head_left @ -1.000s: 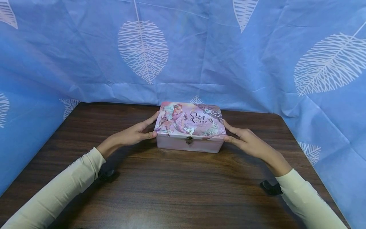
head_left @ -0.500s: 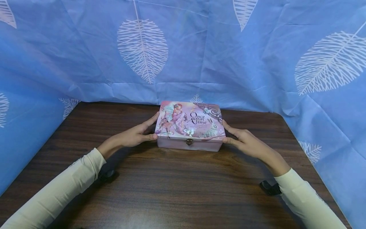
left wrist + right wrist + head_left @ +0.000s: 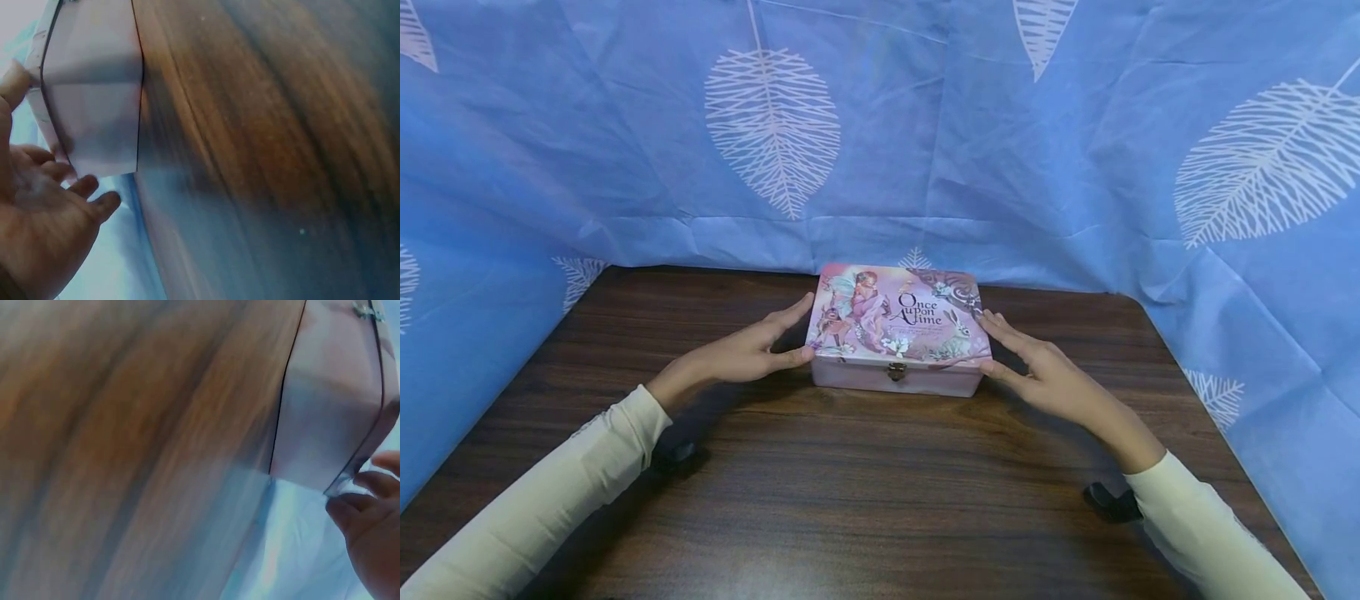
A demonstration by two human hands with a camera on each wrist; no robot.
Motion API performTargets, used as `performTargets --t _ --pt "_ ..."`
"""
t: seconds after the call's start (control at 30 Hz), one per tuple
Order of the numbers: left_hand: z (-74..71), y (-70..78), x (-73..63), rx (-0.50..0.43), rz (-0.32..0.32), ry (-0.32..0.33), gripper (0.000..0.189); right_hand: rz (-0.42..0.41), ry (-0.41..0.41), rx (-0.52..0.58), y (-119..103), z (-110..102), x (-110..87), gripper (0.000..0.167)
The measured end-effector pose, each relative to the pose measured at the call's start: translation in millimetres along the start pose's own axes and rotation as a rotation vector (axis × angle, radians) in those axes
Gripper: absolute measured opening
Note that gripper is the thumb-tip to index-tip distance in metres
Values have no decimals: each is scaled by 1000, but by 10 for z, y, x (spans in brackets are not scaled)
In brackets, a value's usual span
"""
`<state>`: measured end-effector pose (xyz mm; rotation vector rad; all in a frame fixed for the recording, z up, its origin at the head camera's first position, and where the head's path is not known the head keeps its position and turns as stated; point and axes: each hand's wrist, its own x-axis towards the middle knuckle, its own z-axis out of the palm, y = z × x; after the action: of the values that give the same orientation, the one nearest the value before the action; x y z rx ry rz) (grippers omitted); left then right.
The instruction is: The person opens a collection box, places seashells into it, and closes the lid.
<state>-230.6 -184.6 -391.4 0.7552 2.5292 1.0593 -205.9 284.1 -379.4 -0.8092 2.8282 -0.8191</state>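
Note:
A pink tin box [image 3: 898, 333] with a printed lid reading "Once Upon a Time" rests on the table near its back edge, lid down. A small metal clasp [image 3: 897, 372] sits at the middle of its front. At the box's left side, my left hand [image 3: 737, 352] has thumb and fingers spread and nearly straight, the thumb right at the lid's edge in the left wrist view. My right hand [image 3: 1051, 371] lies at the right side, its fingertips on the lid's edge and thumb at the front corner. Neither hand wraps round the box.
The dark wood-grain table [image 3: 880, 492] extends in front of the box and to both sides. Blue cloth [image 3: 880, 125] with white leaf prints hangs behind and beside the table. A dark wrist device [image 3: 1111, 504] sits under the right forearm, and another [image 3: 679, 458] under the left.
The box has shifted slightly and settled, showing less of its front. My right fingertips have moved onto the lid's edge, and my left fingers have drawn a little left.

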Motion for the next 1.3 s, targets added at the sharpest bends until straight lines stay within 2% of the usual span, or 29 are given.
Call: performTargets --t 0.13,0.3,0.47,0.67,0.97,1.3 --pt "35 83 -14 85 -12 69 94 7 27 -6 -136 44 40 86" --pt "147 224 22 255 63 139 87 -22 30 -87 -347 131 144 90" --pt "277 376 88 415 135 163 84 -113 21 -240 -554 263 261 88" --pt "406 475 167 521 173 151 81 -189 37 -387 -710 440 389 88" --pt "464 497 183 552 183 164 77 -181 55 -488 -785 554 457 84" --pt "474 497 178 549 182 167 76 -172 48 -503 -809 565 456 80"
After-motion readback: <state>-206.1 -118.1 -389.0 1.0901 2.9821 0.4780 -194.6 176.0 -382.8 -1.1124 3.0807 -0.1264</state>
